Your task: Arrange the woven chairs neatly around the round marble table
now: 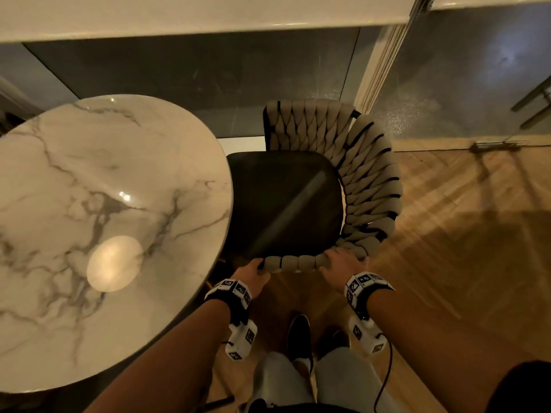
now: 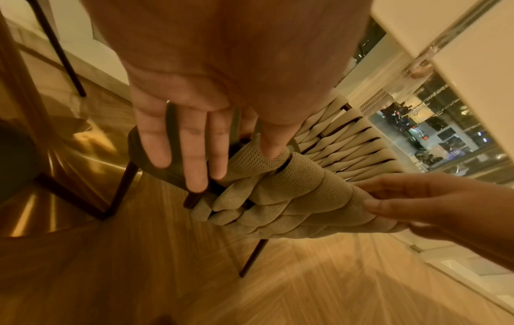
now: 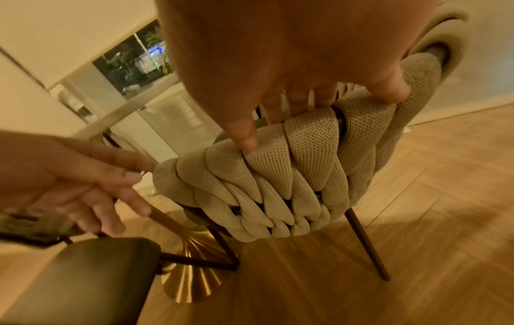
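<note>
- At the bottom centre of the head view you see your two shoes (image 1: pixel 299 338) on the wood floor (image 1: pixel 447 248), just behind the chair.
- Your left hand (image 1: pixel 252 274) is at the near-left end of the chair's woven rim: thumb on top of the weave, fingers (image 2: pixel 194 154) straight and loosely spread down the outside, touching the strands and the dark frame. It is not closed round anything.
- Your right hand (image 1: pixel 343 260) grips the same rim further right, thumb pressed on the outer weave, fingers (image 3: pixel 300 99) hooked over the top edge.
- One woven chair (image 1: pixel 351 174) sits mid-frame, its dark seat (image 1: pixel 283 204) turned toward the table and tucked just under its edge.
- One round marble table (image 1: pixel 89 204) fills the left of the frame; its gold fluted base (image 3: pixel 194 274) shows in the right wrist view.
- That view also shows a second dark seat (image 3: pixel 83 274) at lower left.
- Beyond the chair, at the top of the frame, stands a dark glass wall (image 1: pixel 208 70).
</note>
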Action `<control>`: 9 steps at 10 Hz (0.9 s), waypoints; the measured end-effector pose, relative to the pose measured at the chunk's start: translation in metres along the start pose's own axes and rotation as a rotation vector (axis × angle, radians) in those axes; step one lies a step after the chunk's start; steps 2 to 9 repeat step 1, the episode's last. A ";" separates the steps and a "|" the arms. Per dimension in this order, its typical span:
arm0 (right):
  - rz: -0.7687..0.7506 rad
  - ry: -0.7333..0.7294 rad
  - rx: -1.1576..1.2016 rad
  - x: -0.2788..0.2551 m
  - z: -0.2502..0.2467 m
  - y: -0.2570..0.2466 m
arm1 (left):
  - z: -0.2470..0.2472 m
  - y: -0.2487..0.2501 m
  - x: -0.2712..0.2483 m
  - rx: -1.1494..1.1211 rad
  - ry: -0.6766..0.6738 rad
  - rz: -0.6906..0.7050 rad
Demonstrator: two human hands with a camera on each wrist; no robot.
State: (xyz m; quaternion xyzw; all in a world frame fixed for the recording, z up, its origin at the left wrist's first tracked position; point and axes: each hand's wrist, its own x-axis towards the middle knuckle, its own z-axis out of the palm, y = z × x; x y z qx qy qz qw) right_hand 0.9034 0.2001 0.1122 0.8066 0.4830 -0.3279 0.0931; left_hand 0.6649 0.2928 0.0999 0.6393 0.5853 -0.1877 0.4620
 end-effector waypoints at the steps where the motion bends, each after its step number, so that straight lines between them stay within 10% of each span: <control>1: -0.065 0.002 0.111 -0.007 0.003 -0.002 | 0.004 -0.010 -0.005 0.006 -0.004 0.000; 9: -0.065 0.002 0.111 -0.007 0.003 -0.002 | 0.004 -0.010 -0.005 0.006 -0.004 0.000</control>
